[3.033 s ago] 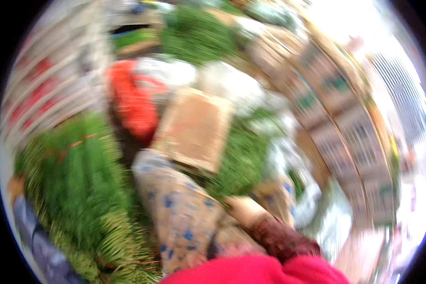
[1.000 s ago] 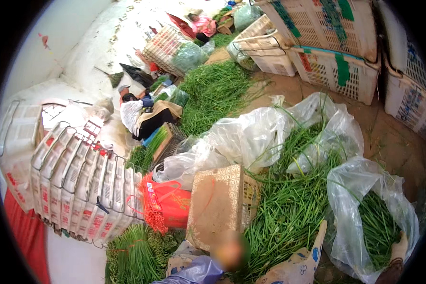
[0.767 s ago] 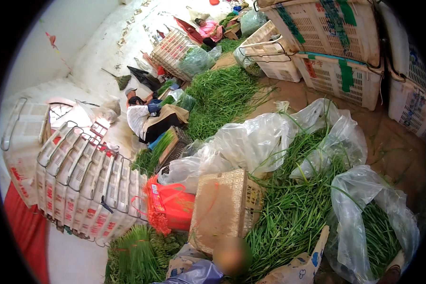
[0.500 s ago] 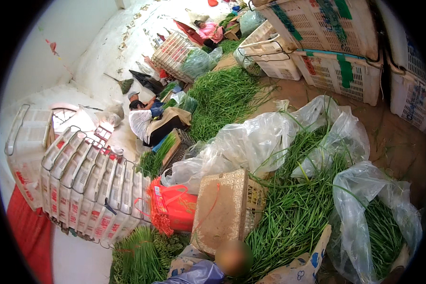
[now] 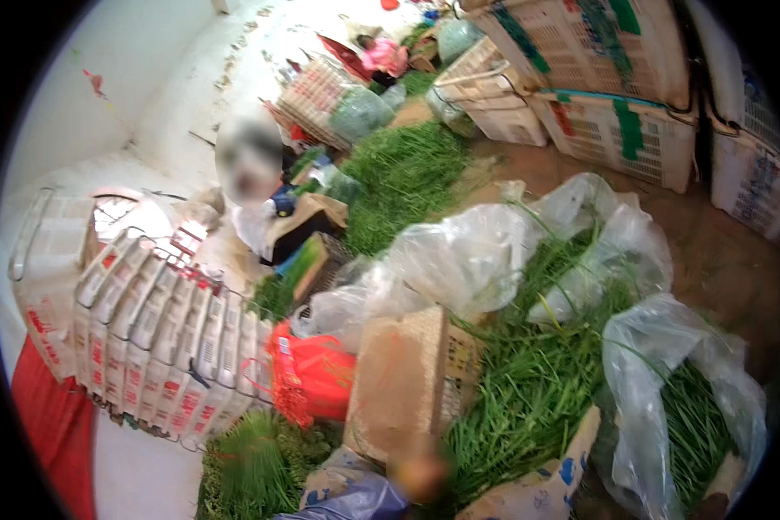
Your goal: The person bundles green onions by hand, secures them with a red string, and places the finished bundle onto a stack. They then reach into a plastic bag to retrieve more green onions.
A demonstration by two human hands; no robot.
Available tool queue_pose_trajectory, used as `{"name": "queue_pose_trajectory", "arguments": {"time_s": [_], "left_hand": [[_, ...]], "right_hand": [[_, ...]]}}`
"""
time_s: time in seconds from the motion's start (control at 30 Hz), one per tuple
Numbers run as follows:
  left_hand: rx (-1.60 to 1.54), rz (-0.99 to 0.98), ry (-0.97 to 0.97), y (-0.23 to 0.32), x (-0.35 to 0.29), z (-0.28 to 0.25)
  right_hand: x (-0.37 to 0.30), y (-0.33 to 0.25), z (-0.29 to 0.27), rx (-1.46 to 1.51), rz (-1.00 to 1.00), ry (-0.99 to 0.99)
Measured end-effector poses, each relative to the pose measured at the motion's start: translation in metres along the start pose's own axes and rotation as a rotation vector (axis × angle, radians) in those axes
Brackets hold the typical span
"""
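Note:
At the lower edge a purple sleeve (image 5: 360,503) leads to a smeared orange-brown patch, where my left hand (image 5: 423,475) seems to be; its fingers cannot be made out. It lies at the near edge of a brown-topped board (image 5: 394,381) resting on a yellow plastic crate (image 5: 462,377). My right hand is out of sight. To the right of the board spreads a heap of loose long green stalks (image 5: 537,381). Bundled green stalks (image 5: 256,468) lie to the left of the sleeve. Cloth with blue patterns (image 5: 537,494) shows at the bottom.
A red bag (image 5: 316,377) stands beyond the bundles. Stacked white crates (image 5: 165,347) fill the left, more crates (image 5: 615,139) the back right. Clear plastic sheeting (image 5: 459,260) and a plastic bag (image 5: 667,347) surround the greens. Another person (image 5: 251,186) sits farther back near a second green heap (image 5: 403,173).
The picture has shifted slightly and blurred. The seated person's head has come up from its bowed position. Around the board, nothing has visibly moved.

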State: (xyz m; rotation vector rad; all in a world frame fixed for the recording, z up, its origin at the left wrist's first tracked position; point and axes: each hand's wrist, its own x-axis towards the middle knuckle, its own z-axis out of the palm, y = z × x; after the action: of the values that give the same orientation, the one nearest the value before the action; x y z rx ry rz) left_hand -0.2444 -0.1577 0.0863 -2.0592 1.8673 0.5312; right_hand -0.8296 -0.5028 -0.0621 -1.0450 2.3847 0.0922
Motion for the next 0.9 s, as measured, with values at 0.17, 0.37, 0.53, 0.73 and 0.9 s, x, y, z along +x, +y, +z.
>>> {"name": "queue_pose_trajectory", "arguments": {"time_s": [0.17, 0.37, 0.53, 0.73, 0.9], "left_hand": [[-0.007, -0.001, -0.052, -0.026, -0.041, 0.032], [-0.532, -0.175, -0.094, -0.088, -0.042, 0.045], [-0.788, -0.170, 0.119, -0.026, 0.000, -0.096], [-2.038, 0.137, -0.283, 0.189, 0.082, -0.189], [-2.332, -0.600, -0.755, 0.318, 0.149, -0.107]], "right_hand": [[-0.071, -0.018, -0.039, -0.634, -0.835, 0.041], [-0.111, -0.122, -0.102, -0.890, -0.994, -0.138], [-0.178, -0.152, -0.126, -0.960, -0.893, -0.226], [-0.196, -0.115, -0.092, -0.853, -1.040, -0.022], [-0.223, -0.103, -0.086, -0.921, -1.086, -0.002]]}}
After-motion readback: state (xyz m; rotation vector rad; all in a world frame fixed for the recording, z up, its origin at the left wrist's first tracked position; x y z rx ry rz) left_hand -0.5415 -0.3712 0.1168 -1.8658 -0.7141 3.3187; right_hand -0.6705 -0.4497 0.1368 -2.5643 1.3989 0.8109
